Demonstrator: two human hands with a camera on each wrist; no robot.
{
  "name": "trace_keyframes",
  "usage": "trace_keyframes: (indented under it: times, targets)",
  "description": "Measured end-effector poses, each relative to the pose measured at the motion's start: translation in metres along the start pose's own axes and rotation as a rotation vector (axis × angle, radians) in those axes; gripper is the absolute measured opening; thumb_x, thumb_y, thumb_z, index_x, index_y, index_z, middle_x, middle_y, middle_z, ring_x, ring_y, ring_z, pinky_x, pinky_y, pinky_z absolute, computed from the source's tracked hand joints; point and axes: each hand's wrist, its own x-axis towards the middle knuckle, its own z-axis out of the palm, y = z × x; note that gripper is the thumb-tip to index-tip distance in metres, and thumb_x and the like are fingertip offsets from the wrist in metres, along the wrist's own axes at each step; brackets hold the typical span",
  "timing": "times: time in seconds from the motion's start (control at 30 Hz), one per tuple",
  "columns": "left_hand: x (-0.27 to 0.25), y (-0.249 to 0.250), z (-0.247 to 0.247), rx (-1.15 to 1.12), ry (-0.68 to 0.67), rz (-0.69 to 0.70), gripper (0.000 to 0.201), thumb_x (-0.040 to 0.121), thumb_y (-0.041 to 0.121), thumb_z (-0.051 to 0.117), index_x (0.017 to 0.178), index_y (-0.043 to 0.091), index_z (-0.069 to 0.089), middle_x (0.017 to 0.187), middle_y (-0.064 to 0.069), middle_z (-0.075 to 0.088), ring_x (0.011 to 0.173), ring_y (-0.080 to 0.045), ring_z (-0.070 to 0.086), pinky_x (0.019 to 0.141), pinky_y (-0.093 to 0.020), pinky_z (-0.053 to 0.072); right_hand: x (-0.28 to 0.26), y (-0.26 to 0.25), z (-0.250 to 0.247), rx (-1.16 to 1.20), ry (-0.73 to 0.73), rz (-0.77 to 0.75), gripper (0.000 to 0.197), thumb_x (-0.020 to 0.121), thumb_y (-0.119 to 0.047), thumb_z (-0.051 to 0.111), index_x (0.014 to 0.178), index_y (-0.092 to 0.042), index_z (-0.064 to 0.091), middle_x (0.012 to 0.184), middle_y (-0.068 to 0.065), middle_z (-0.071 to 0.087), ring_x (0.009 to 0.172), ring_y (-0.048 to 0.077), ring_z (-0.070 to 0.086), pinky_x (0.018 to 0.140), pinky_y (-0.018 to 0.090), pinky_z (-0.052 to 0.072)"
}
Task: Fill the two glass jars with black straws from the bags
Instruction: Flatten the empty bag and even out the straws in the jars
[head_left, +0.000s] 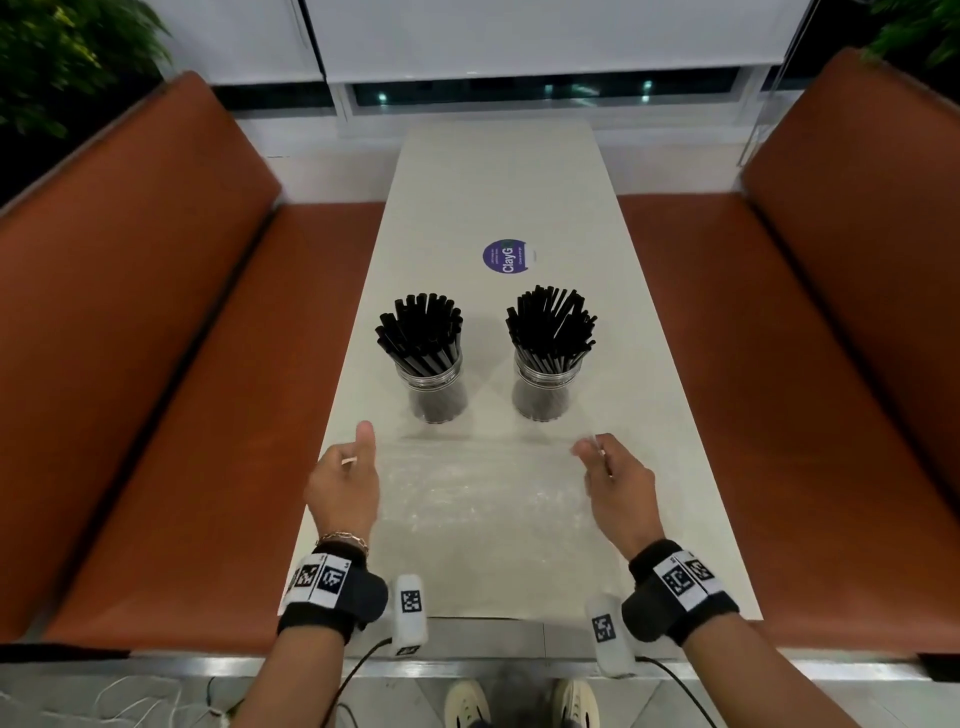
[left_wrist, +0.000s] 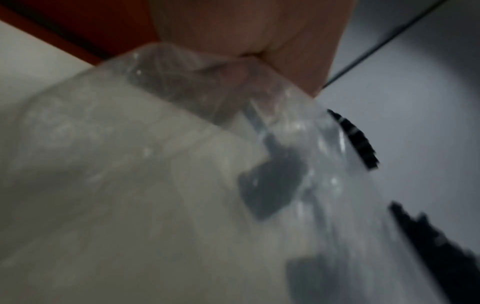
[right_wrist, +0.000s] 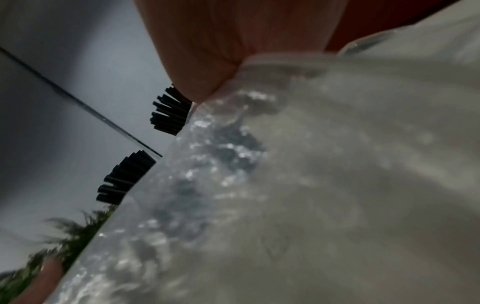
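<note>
Straws, head view: black straws (head_left: 420, 332) stand packed in the left glass jar (head_left: 435, 394), and a second bunch (head_left: 551, 325) fills the right glass jar (head_left: 542, 391); both jars sit upright, side by side but apart, mid-counter (head_left: 493, 182), ahead of my hands.
Hands, head view: my left hand (head_left: 344, 486) and right hand (head_left: 618, 486) each pinch an end of a clear plastic bag (head_left: 483, 499), stretched flat between them, just short of the jars; it looks empty.
Left wrist view: blurred; my fingers (left_wrist: 259, 41) curl round crumpled plastic (left_wrist: 182, 144), with straw tips (left_wrist: 355, 139) showing past its edge.
Right wrist view: my fingers (right_wrist: 207, 51) pinch the bag's rim (right_wrist: 285, 58); straw tips (right_wrist: 170, 112) poke out beyond the film.
Progress: both jars look full, so I judge the filling done, and only the bag is left to deal with.
Risk: the bag's far edge lies close to the jars; sweeping it forward could catch the fanned straws and tip a jar.
Risk: thin film held only by pinches could slip from either grip.
</note>
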Motion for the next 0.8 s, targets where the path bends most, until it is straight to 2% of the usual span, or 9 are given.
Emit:
trace_keyframes:
  times: [0.07, 0.17, 0.27, 0.37, 0.47, 0.53, 0.63, 0.73, 0.8]
  targets:
    - [0.004, 0.000, -0.007, -0.081, -0.161, -0.219, 0.060, 0.094, 0.077, 0.054, 0.088, 0.020, 0.074, 0.074, -0.001, 0.066, 0.061, -0.018, 0.053, 0.061, -0.031, 0.048, 0.001, 0.005, -0.002, 0.039, 0.023, 0.048, 0.021, 0.108, -0.034, 0.056, 0.098, -0.022, 0.070, 0.068, 0.000, 0.060, 0.060, 0.019, 0.050, 0.057, 0.027, 0.044]
    - [0.007, -0.010, -0.016, -0.250, -0.427, -0.322, 0.030, 0.101, 0.039, 0.070, 0.111, 0.011, 0.077, 0.097, -0.008, 0.075, 0.067, -0.017, 0.065, 0.062, -0.029, 0.054, 0.001, 0.009, -0.006, 0.093, 0.019, 0.117, 0.021, 0.108, -0.035, 0.056, 0.099, -0.022, 0.069, 0.068, 0.005, 0.059, 0.058, 0.019, 0.051, 0.051, 0.027, 0.045]
    - [0.006, -0.019, -0.012, -0.051, -0.297, 0.010, 0.012, 0.107, 0.026, 0.063, 0.107, 0.019, 0.073, 0.098, -0.013, 0.077, 0.048, -0.017, 0.059, 0.045, -0.025, 0.049, 0.001, 0.011, -0.005, 0.081, 0.003, 0.125, 0.023, 0.109, -0.036, 0.054, 0.100, -0.021, 0.069, 0.068, 0.008, 0.060, 0.056, 0.018, 0.052, 0.042, 0.025, 0.044]
    - [0.008, -0.030, -0.005, 0.351, -0.094, 0.310, 0.032, 0.109, 0.044, 0.045, 0.111, 0.027, 0.072, 0.100, -0.007, 0.080, 0.080, -0.030, 0.073, 0.068, -0.032, 0.051, 0.004, 0.014, 0.001, 0.077, 0.053, 0.110, 0.024, 0.108, -0.039, 0.054, 0.097, -0.024, 0.069, 0.066, 0.005, 0.063, 0.058, 0.021, 0.056, 0.055, 0.028, 0.047]
    - [0.004, -0.036, -0.009, 0.264, -0.235, -0.004, 0.055, 0.103, 0.071, 0.039, 0.108, 0.024, 0.068, 0.090, -0.005, 0.077, 0.081, -0.029, 0.074, 0.069, -0.034, 0.055, 0.007, 0.015, 0.002, 0.087, 0.092, 0.126, 0.026, 0.109, -0.041, 0.053, 0.101, -0.022, 0.069, 0.068, 0.006, 0.063, 0.059, 0.023, 0.056, 0.053, 0.028, 0.048]
    - [-0.004, -0.043, -0.014, 0.150, -0.412, -0.144, 0.042, 0.106, 0.052, 0.055, 0.106, 0.014, 0.073, 0.086, -0.008, 0.077, 0.066, -0.024, 0.070, 0.063, -0.035, 0.059, 0.008, 0.015, 0.000, 0.087, 0.097, 0.140, 0.028, 0.109, -0.042, 0.053, 0.103, -0.019, 0.069, 0.069, 0.008, 0.062, 0.055, 0.022, 0.053, 0.040, 0.024, 0.045]
    - [-0.010, -0.063, -0.022, 0.222, -0.343, 0.021, 0.020, 0.108, 0.030, 0.057, 0.103, 0.020, 0.074, 0.078, -0.005, 0.075, 0.047, -0.020, 0.059, 0.046, -0.027, 0.048, 0.011, 0.015, 0.003, 0.074, 0.048, 0.144, 0.029, 0.108, -0.042, 0.054, 0.102, -0.017, 0.068, 0.069, 0.012, 0.062, 0.054, 0.022, 0.052, 0.033, 0.022, 0.042]
    - [-0.010, -0.074, -0.021, 0.414, -0.185, 0.146, 0.027, 0.106, 0.048, 0.053, 0.106, 0.027, 0.069, 0.088, -0.004, 0.078, 0.077, -0.029, 0.073, 0.068, -0.036, 0.056, 0.014, 0.016, 0.010, 0.051, 0.019, 0.135, 0.028, 0.108, -0.043, 0.054, 0.103, -0.020, 0.068, 0.067, 0.009, 0.064, 0.056, 0.022, 0.056, 0.041, 0.027, 0.048]
    - [-0.014, -0.069, -0.022, 0.452, -0.248, 0.022, 0.035, 0.099, 0.067, 0.053, 0.101, 0.034, 0.062, 0.085, -0.002, 0.076, 0.079, -0.027, 0.074, 0.066, -0.033, 0.055, 0.019, 0.016, 0.013, 0.046, 0.036, 0.135, 0.028, 0.109, -0.043, 0.053, 0.105, -0.019, 0.068, 0.067, 0.008, 0.066, 0.057, 0.022, 0.058, 0.047, 0.029, 0.050]
